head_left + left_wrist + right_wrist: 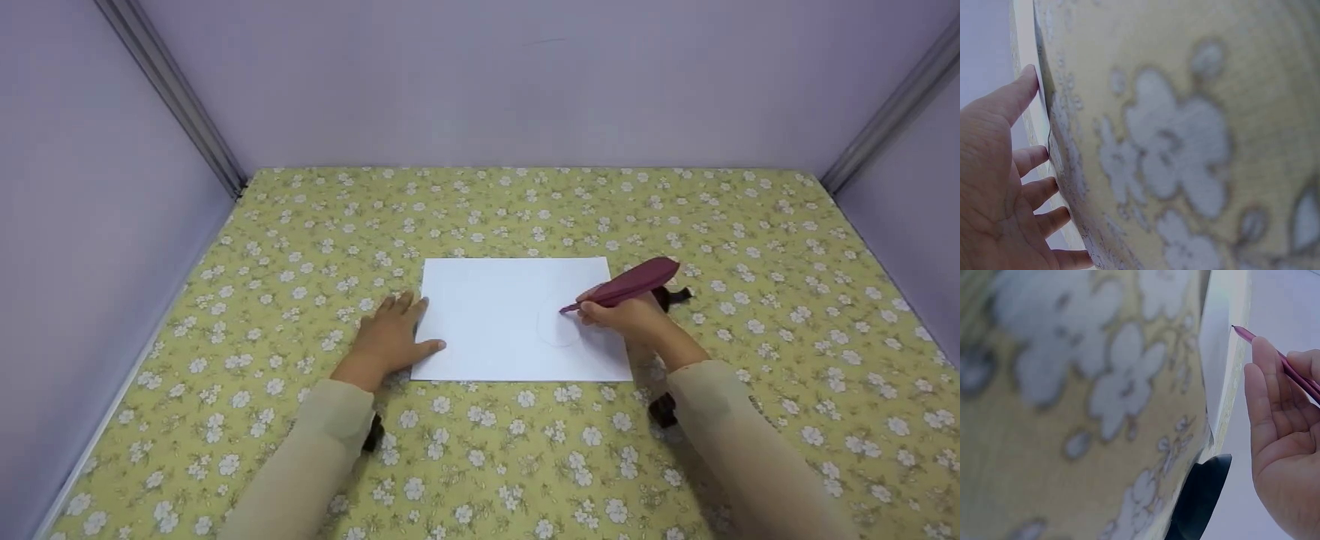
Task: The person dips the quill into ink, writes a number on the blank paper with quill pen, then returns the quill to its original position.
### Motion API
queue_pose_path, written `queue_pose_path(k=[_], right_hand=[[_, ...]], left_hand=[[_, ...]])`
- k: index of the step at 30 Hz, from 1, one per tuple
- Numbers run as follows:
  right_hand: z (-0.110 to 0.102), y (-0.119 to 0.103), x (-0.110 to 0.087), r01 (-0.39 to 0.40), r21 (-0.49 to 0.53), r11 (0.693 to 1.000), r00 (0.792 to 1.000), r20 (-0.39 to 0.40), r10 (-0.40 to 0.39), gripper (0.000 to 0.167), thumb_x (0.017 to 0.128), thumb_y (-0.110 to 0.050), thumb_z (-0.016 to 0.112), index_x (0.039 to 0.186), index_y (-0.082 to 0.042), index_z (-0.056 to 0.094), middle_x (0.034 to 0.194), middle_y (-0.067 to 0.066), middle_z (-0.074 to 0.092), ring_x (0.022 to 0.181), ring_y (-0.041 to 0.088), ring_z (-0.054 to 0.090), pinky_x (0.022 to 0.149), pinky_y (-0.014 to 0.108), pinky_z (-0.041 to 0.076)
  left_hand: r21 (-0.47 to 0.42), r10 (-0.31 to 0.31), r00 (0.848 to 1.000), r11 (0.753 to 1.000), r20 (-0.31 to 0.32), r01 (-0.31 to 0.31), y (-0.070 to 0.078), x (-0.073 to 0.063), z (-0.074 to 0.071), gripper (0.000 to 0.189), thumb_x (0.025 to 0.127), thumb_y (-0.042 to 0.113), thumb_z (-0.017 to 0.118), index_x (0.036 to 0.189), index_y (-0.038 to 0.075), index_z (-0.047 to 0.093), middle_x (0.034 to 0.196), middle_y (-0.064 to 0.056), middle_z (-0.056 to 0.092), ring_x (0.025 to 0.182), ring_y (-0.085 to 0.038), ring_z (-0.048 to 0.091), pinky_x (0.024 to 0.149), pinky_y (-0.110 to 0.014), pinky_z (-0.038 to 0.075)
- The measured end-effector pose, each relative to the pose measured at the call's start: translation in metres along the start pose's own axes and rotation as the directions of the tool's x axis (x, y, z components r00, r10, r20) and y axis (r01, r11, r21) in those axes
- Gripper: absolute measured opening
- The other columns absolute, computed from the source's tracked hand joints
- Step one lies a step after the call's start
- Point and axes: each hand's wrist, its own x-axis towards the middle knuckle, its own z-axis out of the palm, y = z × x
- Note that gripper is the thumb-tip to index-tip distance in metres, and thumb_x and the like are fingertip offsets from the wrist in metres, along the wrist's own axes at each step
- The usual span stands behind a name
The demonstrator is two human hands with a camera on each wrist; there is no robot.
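Note:
A white sheet of paper [487, 322] lies on the flowered cloth. At its left edge my left hand [390, 337] rests with fingers spread, the thumb lying over the sheet; the left wrist view shows this hand [999, 180] with its fingertips along the paper's edge. My right hand [626, 319] pinches a dark red feather-shaped pen [637, 281] between thumb and fingers. The pen's tip is over the right half of the sheet, beside a faint curved line [559, 345]. In the right wrist view the pen [1244, 333] slants out past the fingers, its dark tip close to the paper.
The yellow cloth [487, 457] with white flowers covers the table. Pale walls [480, 97] stand at the back and both sides, with metal posts [176, 90] in the corners. Black pieces [664, 411] show beside the wrists.

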Motion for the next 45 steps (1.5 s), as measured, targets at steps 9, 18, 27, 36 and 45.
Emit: queue_pose_path(k=[9, 18, 27, 36, 45], right_hand=[[0.006, -0.003, 0.002, 0.036, -0.027, 0.999, 0.999, 0.009, -0.036, 0.028, 0.093, -0.022, 0.064, 0.111, -0.001, 0.069, 0.092, 0.010, 0.072, 0.087, 0.020, 0.069, 0.080, 0.034, 0.054], [0.013, -0.005, 0.005, 0.119, -0.092, 0.989, 0.992, 0.046, -0.115, 0.025, 0.094, -0.019, 0.063, 0.109, 0.000, 0.070, 0.090, 0.010, 0.072, 0.085, 0.022, 0.069, 0.077, 0.034, 0.055], [0.019, -0.008, 0.005, 0.126, -0.138, 0.982, 0.991, 0.065, -0.118, 0.023, 0.094, -0.019, 0.064, 0.108, -0.002, 0.071, 0.091, 0.009, 0.072, 0.084, 0.020, 0.069, 0.074, 0.033, 0.055], [0.021, -0.007, 0.005, 0.131, -0.102, 0.986, 0.988, 0.092, -0.122, 0.023, 0.093, -0.018, 0.065, 0.106, -0.001, 0.071, 0.091, 0.009, 0.072, 0.083, 0.020, 0.069, 0.073, 0.032, 0.055], [0.021, -0.006, 0.003, 0.156, -0.052, 0.986, 0.981, 0.127, -0.148, 0.022, 0.093, -0.017, 0.065, 0.104, 0.001, 0.071, 0.089, 0.010, 0.072, 0.080, 0.021, 0.069, 0.071, 0.033, 0.056]], left_hand=[[0.003, -0.008, 1.000, 1.000, 0.007, 0.008, 0.000, 0.001, 0.001, 0.084, 0.090, 0.060, 0.052, 0.153, 0.013, 0.022, 0.157, -0.014, 0.012, 0.142, -0.038, 0.007, 0.107, -0.064, 0.014], [-0.006, -0.004, 1.000, 1.000, 0.005, 0.004, 0.001, -0.001, -0.001, 0.084, 0.090, 0.059, 0.053, 0.153, 0.013, 0.023, 0.157, -0.014, 0.012, 0.142, -0.038, 0.007, 0.107, -0.065, 0.014], [-0.010, 0.003, 1.000, 1.000, 0.007, -0.003, 0.001, 0.000, -0.001, 0.084, 0.090, 0.059, 0.053, 0.153, 0.012, 0.023, 0.157, -0.014, 0.013, 0.142, -0.038, 0.008, 0.107, -0.064, 0.014], [-0.021, 0.001, 1.000, 1.000, 0.006, -0.001, 0.000, 0.000, 0.000, 0.084, 0.090, 0.059, 0.053, 0.153, 0.013, 0.022, 0.157, -0.014, 0.012, 0.142, -0.039, 0.008, 0.107, -0.064, 0.014], [-0.019, 0.002, 1.000, 1.000, 0.001, -0.002, -0.001, 0.000, 0.000, 0.084, 0.090, 0.059, 0.053, 0.153, 0.013, 0.022, 0.157, -0.014, 0.013, 0.142, -0.039, 0.009, 0.106, -0.065, 0.015]])
